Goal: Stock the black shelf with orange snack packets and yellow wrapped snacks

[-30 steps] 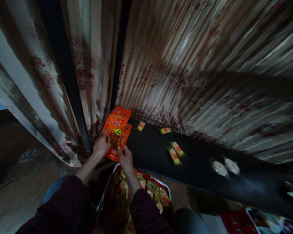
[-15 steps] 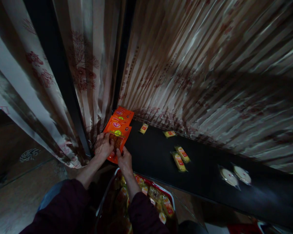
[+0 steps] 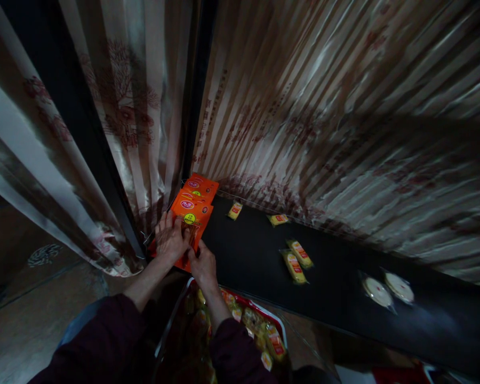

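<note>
Over the last second the left hand [image 3: 168,237] has slid from the side edge of the front orange packet [image 3: 192,221] up onto its face. It now lies flat, fingers spread, and covers the clear window that showed before; its grip is open and only presses. The right hand [image 3: 202,265] has hardly moved. Its grip looks closed on the packet's near edge with the thumb on top, though the fingers underneath are hidden. The packet sits flatter than before, so the laying-down looks close to finished. It lies at the left end of the dark bench [image 3: 256,256], overlapping two more orange packets [image 3: 198,186] just behind it. Left of the packet the bench edge and the curtain [image 3: 136,133] are close, leaving little room. To its right the bench is open as far as the small yellow packets [image 3: 294,258], with the round white packets [image 3: 388,290] well beyond. Below the packet, under the wrists, is the red basket [image 3: 278,319] of snacks.
</note>
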`<state>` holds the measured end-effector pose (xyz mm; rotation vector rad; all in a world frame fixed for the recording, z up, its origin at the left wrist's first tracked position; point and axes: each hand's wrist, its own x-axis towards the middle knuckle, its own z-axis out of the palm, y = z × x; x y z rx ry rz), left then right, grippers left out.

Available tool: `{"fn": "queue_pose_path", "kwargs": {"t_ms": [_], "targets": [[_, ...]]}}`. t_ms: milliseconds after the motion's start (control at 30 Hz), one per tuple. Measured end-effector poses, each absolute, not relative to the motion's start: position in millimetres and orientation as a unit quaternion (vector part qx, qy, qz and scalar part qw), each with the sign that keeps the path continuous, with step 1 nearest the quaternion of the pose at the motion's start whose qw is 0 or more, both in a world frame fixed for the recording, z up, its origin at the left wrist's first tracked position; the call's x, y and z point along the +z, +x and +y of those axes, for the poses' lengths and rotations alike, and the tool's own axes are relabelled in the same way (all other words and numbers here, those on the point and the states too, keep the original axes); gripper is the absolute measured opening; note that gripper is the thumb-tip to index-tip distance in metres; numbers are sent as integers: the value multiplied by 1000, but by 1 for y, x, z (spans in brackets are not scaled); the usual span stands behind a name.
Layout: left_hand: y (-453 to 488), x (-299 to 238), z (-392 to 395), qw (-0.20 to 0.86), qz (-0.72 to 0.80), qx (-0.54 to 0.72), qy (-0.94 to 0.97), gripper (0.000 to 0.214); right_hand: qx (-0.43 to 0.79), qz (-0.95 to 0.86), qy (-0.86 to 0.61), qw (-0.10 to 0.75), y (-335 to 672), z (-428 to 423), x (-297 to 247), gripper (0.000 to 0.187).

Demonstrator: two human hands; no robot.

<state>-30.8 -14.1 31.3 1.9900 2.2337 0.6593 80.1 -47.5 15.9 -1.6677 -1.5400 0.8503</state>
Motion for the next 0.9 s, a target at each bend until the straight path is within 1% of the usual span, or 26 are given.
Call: {"fn": "queue_pose_path", "kwargs": {"t_ms": [133, 233, 433, 533, 633, 900], "targets": [[-23, 32, -9, 56, 707, 240, 663, 54, 300, -605, -646, 357, 84, -44, 15, 22], [-18, 32, -7, 67, 679, 254, 685, 53, 295, -603, -641, 372, 91, -38, 11, 25], [-13, 24, -3, 84, 670, 254, 693, 50, 357, -552, -624, 423, 111, -18, 0, 29], [-12, 22, 0, 76, 673, 243, 694, 52, 379, -539, -611, 439, 114, -6, -1, 31], [-14, 23, 3, 78, 682, 218, 694, 55, 368, -538, -611, 449, 112, 3, 0, 30], [-25, 26, 10, 110, 700, 142, 691, 56, 365, -525, -624, 450, 107, 13, -12, 30]]}}
